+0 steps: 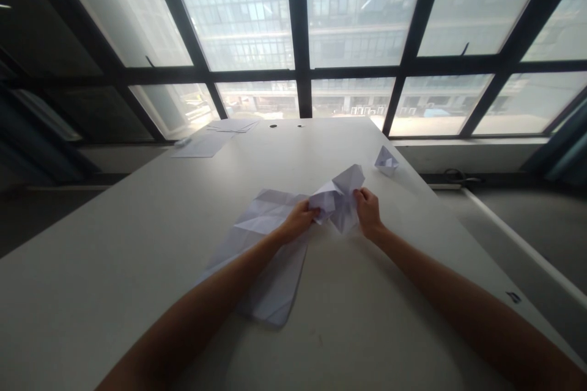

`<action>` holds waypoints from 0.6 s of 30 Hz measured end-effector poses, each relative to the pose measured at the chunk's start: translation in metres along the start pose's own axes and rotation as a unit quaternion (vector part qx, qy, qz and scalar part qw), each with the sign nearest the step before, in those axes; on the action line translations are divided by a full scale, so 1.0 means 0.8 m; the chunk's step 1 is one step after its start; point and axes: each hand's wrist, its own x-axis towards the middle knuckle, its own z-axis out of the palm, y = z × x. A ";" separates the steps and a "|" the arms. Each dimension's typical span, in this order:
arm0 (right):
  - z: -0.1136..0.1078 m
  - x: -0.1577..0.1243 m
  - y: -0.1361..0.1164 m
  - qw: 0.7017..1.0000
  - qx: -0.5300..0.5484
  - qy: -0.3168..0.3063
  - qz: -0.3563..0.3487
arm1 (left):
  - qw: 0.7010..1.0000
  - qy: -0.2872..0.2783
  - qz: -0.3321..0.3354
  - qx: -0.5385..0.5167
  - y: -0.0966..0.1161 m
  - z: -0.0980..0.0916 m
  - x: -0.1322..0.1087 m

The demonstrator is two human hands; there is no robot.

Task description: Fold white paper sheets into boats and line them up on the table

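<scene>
My left hand point(300, 219) and my right hand point(367, 211) pinch a partly folded white paper piece point(338, 195) from its two sides, just above the white table point(137, 244). The piece shows several creases and raised flaps. Beneath my left forearm lies a large creased white sheet point(263, 244), flat on the table. A small finished folded paper shape point(386, 160) sits beyond my right hand, near the table's right edge.
More flat paper sheets point(215, 137) lie at the table's far left corner. Two small holes point(287, 126) mark the far edge. Large windows with dark frames point(298, 43) stand behind the table. The table's right edge drops to a floor ledge point(504, 220).
</scene>
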 end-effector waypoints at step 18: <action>-0.016 0.004 -0.012 0.985 -0.114 -0.014 -0.125 | 0.983 -0.043 -0.083 -0.158 0.007 -0.009 0.002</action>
